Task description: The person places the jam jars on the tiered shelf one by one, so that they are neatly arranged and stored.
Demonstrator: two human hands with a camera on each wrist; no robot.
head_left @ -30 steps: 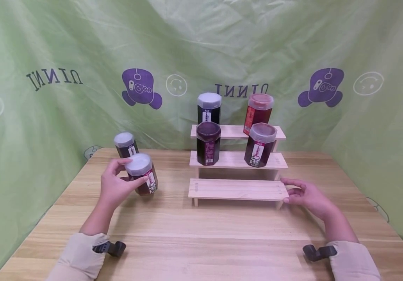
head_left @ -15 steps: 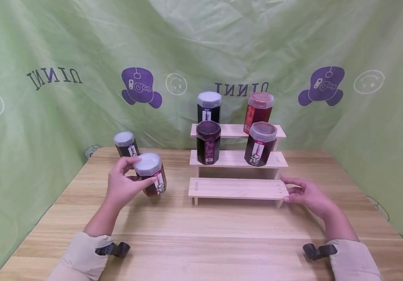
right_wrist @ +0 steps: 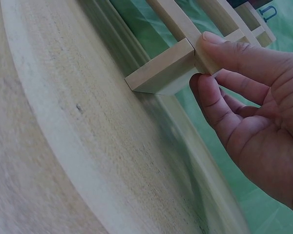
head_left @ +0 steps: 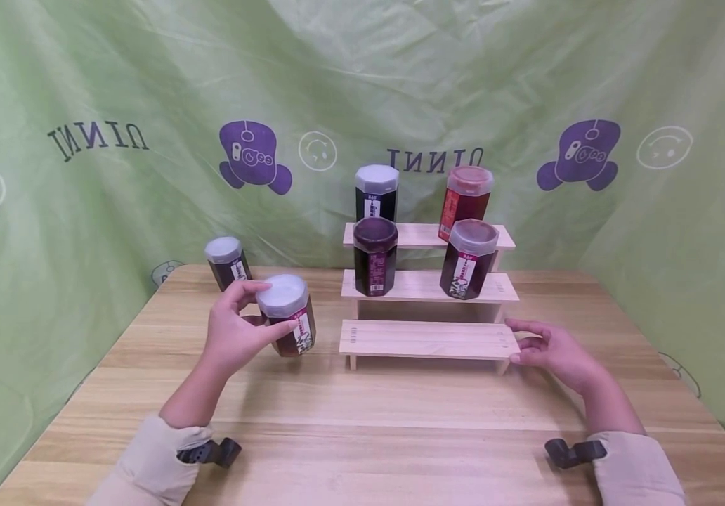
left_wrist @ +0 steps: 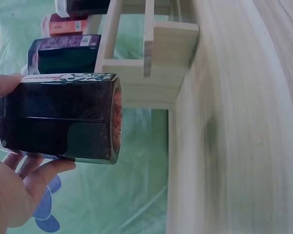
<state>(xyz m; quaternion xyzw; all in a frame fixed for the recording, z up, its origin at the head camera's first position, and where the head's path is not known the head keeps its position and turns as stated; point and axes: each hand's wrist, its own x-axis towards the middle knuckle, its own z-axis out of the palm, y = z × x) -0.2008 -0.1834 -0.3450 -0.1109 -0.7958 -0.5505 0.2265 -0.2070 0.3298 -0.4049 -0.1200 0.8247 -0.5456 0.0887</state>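
Observation:
My left hand [head_left: 237, 334] grips an eight-sided dark jar [head_left: 285, 316] with a whitish lid and a pink-white label, thumb on the near side and fingers behind. In the left wrist view the jar [left_wrist: 58, 119] is clear of the wooden table, its base showing. At the right end of a three-tier wooden shelf stand [head_left: 426, 339], my right hand [head_left: 555, 357] pinches the lowest board. The right wrist view shows the thumb and fingertips on that board's corner [right_wrist: 205, 61]. Nothing stands on the lowest board.
Another dark jar [head_left: 228, 261] with a whitish lid stands at the table's back left. The middle tier bears a purple-lidded jar [head_left: 375, 258] and a dark jar [head_left: 467, 261]. Above are a white-lidded jar [head_left: 376, 193] and a red jar [head_left: 466, 202]. Green cloth [head_left: 312, 63] hangs behind.
My left hand has carried the gripped jar to the right, towards the shelf stand and away from the jar at the back left. My right hand keeps its place on the lowest board.

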